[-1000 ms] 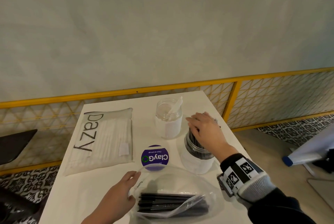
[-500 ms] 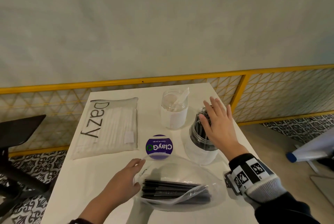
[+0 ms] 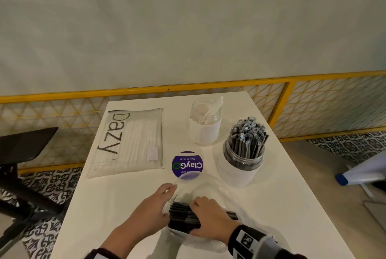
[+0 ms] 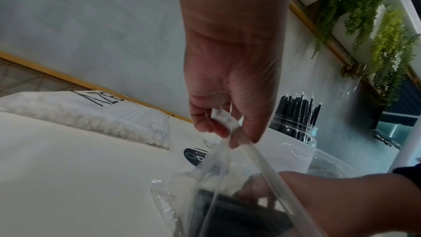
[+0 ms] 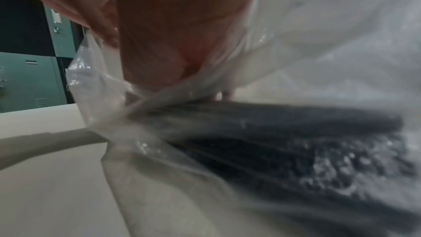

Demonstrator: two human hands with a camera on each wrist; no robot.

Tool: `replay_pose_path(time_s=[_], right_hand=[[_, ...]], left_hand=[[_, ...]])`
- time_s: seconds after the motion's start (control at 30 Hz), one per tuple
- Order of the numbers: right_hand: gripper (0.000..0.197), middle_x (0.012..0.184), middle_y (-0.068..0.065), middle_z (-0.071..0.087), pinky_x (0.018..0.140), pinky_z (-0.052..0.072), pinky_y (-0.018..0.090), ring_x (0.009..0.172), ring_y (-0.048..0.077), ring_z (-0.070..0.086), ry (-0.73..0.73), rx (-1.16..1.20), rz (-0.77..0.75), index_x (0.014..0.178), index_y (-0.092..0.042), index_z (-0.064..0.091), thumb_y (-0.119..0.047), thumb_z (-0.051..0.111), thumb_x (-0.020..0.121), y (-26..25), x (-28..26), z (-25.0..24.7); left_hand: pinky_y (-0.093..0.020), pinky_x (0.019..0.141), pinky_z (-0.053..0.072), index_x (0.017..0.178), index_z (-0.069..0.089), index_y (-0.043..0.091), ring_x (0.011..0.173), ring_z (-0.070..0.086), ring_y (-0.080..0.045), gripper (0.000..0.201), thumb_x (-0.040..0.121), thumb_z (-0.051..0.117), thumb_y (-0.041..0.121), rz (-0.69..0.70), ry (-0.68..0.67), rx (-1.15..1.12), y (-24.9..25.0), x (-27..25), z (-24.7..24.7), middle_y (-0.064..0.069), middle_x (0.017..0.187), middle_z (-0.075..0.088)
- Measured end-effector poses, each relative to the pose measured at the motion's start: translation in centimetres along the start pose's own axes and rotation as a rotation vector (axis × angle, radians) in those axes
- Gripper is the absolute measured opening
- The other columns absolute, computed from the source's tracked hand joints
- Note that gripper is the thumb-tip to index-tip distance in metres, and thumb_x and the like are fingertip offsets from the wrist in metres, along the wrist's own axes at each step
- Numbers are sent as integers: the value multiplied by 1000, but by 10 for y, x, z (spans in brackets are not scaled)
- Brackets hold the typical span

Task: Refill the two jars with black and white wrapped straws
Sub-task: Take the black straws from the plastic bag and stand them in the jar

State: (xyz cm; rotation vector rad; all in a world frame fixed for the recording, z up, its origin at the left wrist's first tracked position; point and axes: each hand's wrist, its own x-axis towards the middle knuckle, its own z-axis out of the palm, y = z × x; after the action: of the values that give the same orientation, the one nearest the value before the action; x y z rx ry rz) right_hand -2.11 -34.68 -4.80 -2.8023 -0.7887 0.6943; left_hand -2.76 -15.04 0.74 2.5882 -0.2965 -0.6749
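While bent over the white table (image 3: 133, 200), seen from the head: left hand (image 3: 150, 212) at the left edge of a clear plastic bag (image 3: 208, 187) near the front, fingers closed on its rim. Right hand (image 3: 211, 220) reaching into the bag mouth, fingers and thumb curled round a bundle of black straws (image 3: 179, 215) lying flat inside. Farther back on the right, a jar (image 3: 240, 167) packed with upright black wrapped straws; just beyond and left of it, a second jar (image 3: 205, 125), nearly empty, holding a white wrapped straw or two. Purple round sticker (image 3: 187, 164) between bag and jars. Flat pack of white straws (image 3: 129, 141) far left, well apart from the jars.

From the left wrist: left hand (image 4: 230, 96) pinching the bag's thick rim strip (image 4: 224, 117) between fingertips and thumb, lifting it off the table. Full jar (image 4: 296, 120) behind, white pack (image 4: 91, 114) to the left.

From the right wrist, blurred: right hand (image 5: 173, 42) inside the crumpled bag (image 5: 330, 42), black straws (image 5: 284, 141) underneath, fingers mostly hidden. Green lockers (image 5: 29, 78) beyond the table edge.
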Motion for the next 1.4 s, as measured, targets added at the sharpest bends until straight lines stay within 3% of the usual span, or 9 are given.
replay_pose_path(time_s=[0.43, 0.57, 0.73, 0.8, 1.0, 1.17, 1.27, 1.33, 1.4], right_hand=[[32, 119, 13, 57, 92, 38, 39, 109, 32, 52, 84, 76, 56, 116, -9, 50, -28, 54, 91, 4, 4, -11], [24, 111, 11, 63, 77, 38, 31, 102, 29, 58, 117, 260, 48, 110, -13, 51, -24, 54, 88, 7, -7, -20], [13, 74, -23, 59, 66, 40, 13, 69, -6, 53, 349, 598, -52, 93, -26, 52, -25, 64, 87, -3, -33, -55], [20, 65, -22, 58, 59, 36, 9, 60, -7, 52, 504, 775, -56, 79, -26, 51, -21, 69, 85, -9, -50, -85], [13, 64, -3, 62, 58, 52, 16, 56, 4, 59, 1119, 1092, -22, 83, -20, 58, -12, 67, 82, 12, -96, -190], [9, 77, 3, 66, 71, 57, 27, 69, 15, 68, 1415, 1054, -17, 88, -23, 56, -17, 62, 89, 63, -94, -219], [6, 90, 0, 64, 76, 53, 39, 80, 9, 63, 1382, 972, 90, 92, -28, 56, -29, 61, 89, 88, -68, -199], [9, 107, 2, 57, 85, 51, 48, 94, 17, 58, 1251, 785, 150, 94, -37, 54, -44, 55, 88, 101, -50, -173], [30, 123, 6, 51, 98, 42, 56, 114, 27, 49, 1130, 532, 221, 109, -30, 55, -50, 47, 88, 110, -36, -145]], left_hand=[[-12, 79, 40, 149, 18, 29, 79, 47, -7, 75, 84, 53, 13, -28, 15, -9, -8, 3, -3, 16, 154, 15], [-14, 76, 41, 149, 19, 29, 67, 46, -7, 75, 83, 52, 13, -33, 16, -11, -10, 5, -3, 17, 153, 15], [-16, 69, 38, 147, 23, 31, 59, 46, -6, 74, 80, 51, 15, -24, 25, 22, -13, 8, -1, 19, 151, 18], [-14, 71, 38, 148, 22, 30, 58, 46, -3, 74, 81, 51, 15, -36, 18, 33, -12, 9, -1, 19, 151, 16], [-14, 77, 41, 148, 19, 29, 67, 47, -10, 75, 82, 51, 13, -40, -1, 33, -7, 9, -4, 17, 152, 15], [-9, 74, 39, 149, 17, 28, 64, 49, -3, 75, 83, 50, 15, -26, -21, 35, -7, 8, -4, 17, 152, 13], [-7, 69, 33, 149, 16, 28, 66, 47, -7, 75, 84, 49, 15, -32, -29, 56, -7, 11, -5, 18, 152, 12], [-7, 71, 32, 149, 15, 28, 69, 45, -8, 75, 84, 49, 15, -35, -37, 58, -7, 12, -5, 17, 153, 11], [-6, 72, 33, 149, 13, 29, 66, 45, -5, 76, 84, 49, 15, -33, -45, 54, -8, 13, -5, 16, 153, 10]])
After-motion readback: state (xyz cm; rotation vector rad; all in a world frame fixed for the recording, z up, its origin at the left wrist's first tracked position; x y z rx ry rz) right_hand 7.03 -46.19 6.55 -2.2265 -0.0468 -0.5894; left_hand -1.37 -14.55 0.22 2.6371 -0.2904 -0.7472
